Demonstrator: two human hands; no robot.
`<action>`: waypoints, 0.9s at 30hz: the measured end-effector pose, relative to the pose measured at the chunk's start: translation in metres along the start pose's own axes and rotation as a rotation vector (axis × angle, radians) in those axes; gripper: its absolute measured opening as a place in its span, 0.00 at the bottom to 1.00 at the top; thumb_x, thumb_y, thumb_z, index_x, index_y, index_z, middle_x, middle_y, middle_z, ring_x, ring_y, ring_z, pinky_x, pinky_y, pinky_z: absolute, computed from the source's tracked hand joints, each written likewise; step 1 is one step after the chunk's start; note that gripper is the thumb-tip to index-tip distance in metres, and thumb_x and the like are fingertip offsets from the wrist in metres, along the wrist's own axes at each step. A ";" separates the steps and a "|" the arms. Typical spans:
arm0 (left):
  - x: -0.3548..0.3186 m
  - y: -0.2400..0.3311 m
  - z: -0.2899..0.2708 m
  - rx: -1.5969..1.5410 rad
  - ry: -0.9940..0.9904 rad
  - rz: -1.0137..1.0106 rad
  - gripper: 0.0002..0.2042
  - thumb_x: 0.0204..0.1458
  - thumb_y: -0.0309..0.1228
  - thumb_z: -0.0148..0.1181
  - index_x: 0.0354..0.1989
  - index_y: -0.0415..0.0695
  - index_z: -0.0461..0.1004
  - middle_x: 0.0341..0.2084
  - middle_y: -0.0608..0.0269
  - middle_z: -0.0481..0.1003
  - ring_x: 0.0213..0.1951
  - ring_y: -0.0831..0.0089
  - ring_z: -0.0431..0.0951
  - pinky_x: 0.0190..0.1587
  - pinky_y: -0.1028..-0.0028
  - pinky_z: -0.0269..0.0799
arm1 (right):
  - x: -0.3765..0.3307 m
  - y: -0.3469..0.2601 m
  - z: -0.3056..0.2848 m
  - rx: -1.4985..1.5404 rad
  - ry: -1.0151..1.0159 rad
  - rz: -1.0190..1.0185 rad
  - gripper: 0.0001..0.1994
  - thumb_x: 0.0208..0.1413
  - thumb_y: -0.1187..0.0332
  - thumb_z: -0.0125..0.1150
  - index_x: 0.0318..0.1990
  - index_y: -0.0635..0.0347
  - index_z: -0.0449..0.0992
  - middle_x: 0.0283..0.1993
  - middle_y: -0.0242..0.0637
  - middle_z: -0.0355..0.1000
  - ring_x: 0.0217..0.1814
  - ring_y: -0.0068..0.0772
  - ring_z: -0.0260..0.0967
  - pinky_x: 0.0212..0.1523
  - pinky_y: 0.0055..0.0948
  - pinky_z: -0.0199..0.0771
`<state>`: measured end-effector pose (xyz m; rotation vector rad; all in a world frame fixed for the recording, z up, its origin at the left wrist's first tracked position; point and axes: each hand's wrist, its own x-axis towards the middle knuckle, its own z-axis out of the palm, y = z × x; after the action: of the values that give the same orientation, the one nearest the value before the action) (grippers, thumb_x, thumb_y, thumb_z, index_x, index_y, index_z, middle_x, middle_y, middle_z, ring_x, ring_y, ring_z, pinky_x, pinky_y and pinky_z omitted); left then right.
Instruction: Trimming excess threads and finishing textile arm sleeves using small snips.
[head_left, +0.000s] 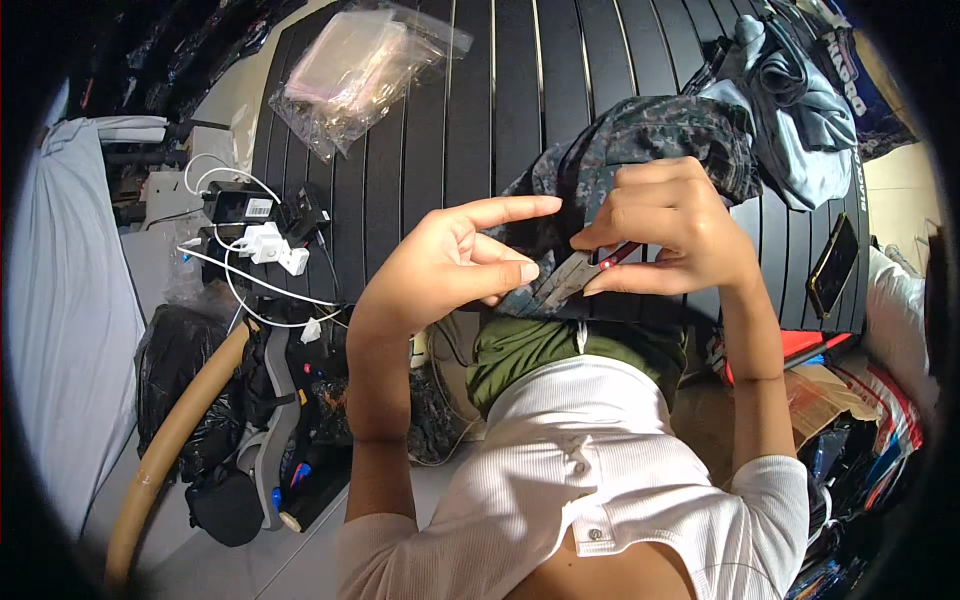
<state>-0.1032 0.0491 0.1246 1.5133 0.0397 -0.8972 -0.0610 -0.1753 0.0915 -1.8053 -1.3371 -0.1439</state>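
A dark camouflage garment (pixel 660 125) lies bunched at the table's near edge, with a pale grey strip of it (pixel 570 280) drawn toward me. My left hand (pixel 455 255) has its index finger stretched out above the cloth. Its thumb and curled lower fingers close on the garment's edge, though the grip is partly hidden. From the right, my right hand (pixel 665 230) pinches a small red-handled tool (pixel 620 255) against the strip. The tool's working end is too covered to tell its exact kind.
On the black slatted table (pixel 480 110) lie a clear plastic bag (pixel 350 65), light grey clothing (pixel 800 110) and a phone (pixel 833 265). White chargers with cables (pixel 265 245) sit left. A cardboard tube (pixel 175 440) leans below; a carton (pixel 825 400) stands at lower right.
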 end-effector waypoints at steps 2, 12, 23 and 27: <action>0.000 0.000 0.000 -0.015 -0.001 0.002 0.27 0.43 0.26 0.57 0.55 0.38 0.61 0.18 0.72 0.72 0.20 0.91 0.64 0.25 0.89 0.59 | -0.001 -0.001 0.001 -0.018 0.012 0.007 0.14 0.30 0.61 0.69 0.25 0.59 0.76 0.20 0.30 0.70 0.20 0.29 0.64 0.18 0.24 0.62; 0.000 0.002 0.005 -0.010 0.013 -0.002 0.26 0.43 0.25 0.56 0.55 0.37 0.60 0.16 0.73 0.71 0.19 0.91 0.63 0.24 0.89 0.58 | -0.002 -0.003 0.001 -0.045 0.035 -0.021 0.14 0.30 0.61 0.69 0.24 0.60 0.76 0.20 0.30 0.69 0.19 0.28 0.63 0.17 0.24 0.61; -0.007 0.003 0.002 -0.020 0.019 0.018 0.25 0.44 0.24 0.57 0.54 0.43 0.63 0.23 0.65 0.75 0.21 0.88 0.65 0.26 0.86 0.63 | -0.019 0.001 -0.019 0.055 0.203 0.139 0.20 0.26 0.58 0.71 0.25 0.65 0.76 0.18 0.34 0.68 0.20 0.28 0.65 0.20 0.22 0.59; -0.006 0.002 0.003 -0.053 0.025 0.012 0.25 0.44 0.24 0.58 0.54 0.43 0.63 0.22 0.65 0.75 0.21 0.88 0.65 0.25 0.86 0.62 | -0.021 -0.004 -0.011 0.025 0.119 0.123 0.19 0.28 0.59 0.70 0.26 0.64 0.75 0.17 0.34 0.68 0.19 0.28 0.65 0.19 0.22 0.59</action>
<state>-0.1079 0.0494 0.1297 1.4742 0.0720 -0.8618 -0.0694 -0.1976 0.0889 -1.8237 -1.1371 -0.1648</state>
